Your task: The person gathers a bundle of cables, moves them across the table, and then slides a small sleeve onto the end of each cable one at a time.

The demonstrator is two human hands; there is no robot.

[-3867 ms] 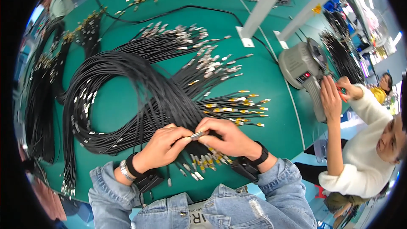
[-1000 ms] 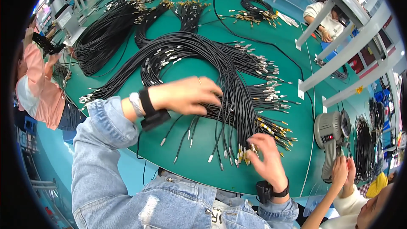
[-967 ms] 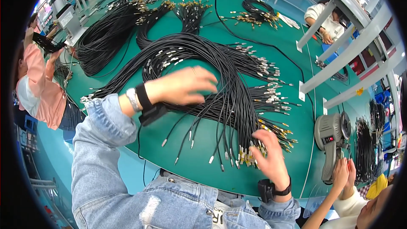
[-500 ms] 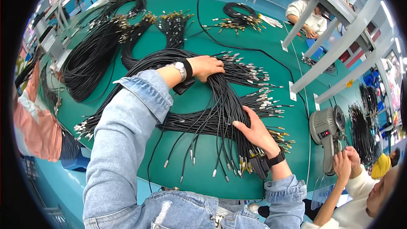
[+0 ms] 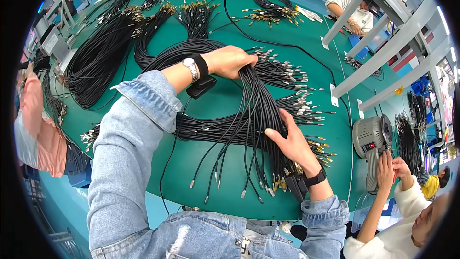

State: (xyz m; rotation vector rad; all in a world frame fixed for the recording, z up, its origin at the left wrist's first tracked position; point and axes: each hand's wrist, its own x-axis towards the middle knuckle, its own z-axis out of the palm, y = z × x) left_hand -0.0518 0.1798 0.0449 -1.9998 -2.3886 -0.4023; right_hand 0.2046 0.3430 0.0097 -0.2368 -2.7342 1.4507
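A thick bundle of black cables [image 5: 258,98] with metal end connectors hangs from my left hand [image 5: 232,62], whose fingers are closed round its upper part. From there the bundle runs down toward the front edge, its loose ends fanning out. Lower down, my right hand [image 5: 297,145] grips the bundle's right side, thumb across the cables and index finger stretched along them; its other fingers are mostly hidden. Beneath lies a large curved loop of black cables [image 5: 211,132], with silver-tipped ends [image 5: 299,105] spread to the right.
More cable bundles [image 5: 98,60] lie at the far left of the green table [image 5: 191,177]. A small coil [image 5: 270,1] and a white glove [image 5: 309,14] are at the back. Grey metal posts [image 5: 357,69] rise at right. Beside a grey machine [image 5: 370,139], a co-worker's hands [image 5: 390,170] are working.
My left hand has shifted slightly left and up, drawing the cable bundle's upper part tighter. My right hand stays on the bundle, almost unmoved. The view has shifted a little.
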